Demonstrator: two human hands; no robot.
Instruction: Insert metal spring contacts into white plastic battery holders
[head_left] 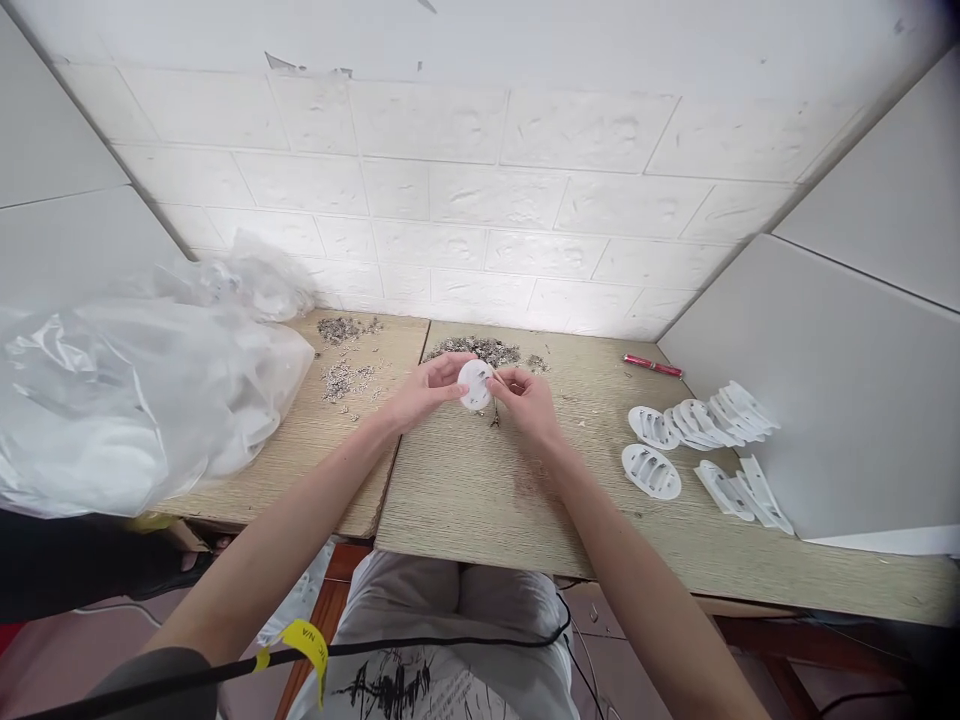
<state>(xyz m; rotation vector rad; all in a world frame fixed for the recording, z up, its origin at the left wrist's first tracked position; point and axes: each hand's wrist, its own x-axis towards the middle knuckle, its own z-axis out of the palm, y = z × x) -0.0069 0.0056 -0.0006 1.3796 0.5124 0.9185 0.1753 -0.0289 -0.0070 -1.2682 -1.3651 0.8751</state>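
Nearest the camera, a black cable (450,643) with a yellow tag (306,638) is seen strung across the lap, below the front edge of the wooden table (480,500). The table is made of two boards, and the seam between them runs from the near edge up toward the hands. Bare board is left between that edge and the hands. The white round part (475,385) is held just above the table's middle. It is gripped from the left by the curled fingers of the left hand (424,392), and the right hand (529,400) is pinched narrow against its right rim; whether something small is held in that pinch cannot be told. A small metal piece (495,416) lies just beneath the part. To the right, well apart from the hands, white oval shells (651,470) are laid flat and overlapped in rows up to a grey side panel (825,400). The left board is crowded by a large clear plastic bag (135,400). Beyond the hands, heaps of small metal bits (474,350) are scattered, and a red pen-like object (652,366) lies at the far right. The table is closed off by a white brick wall (480,200).
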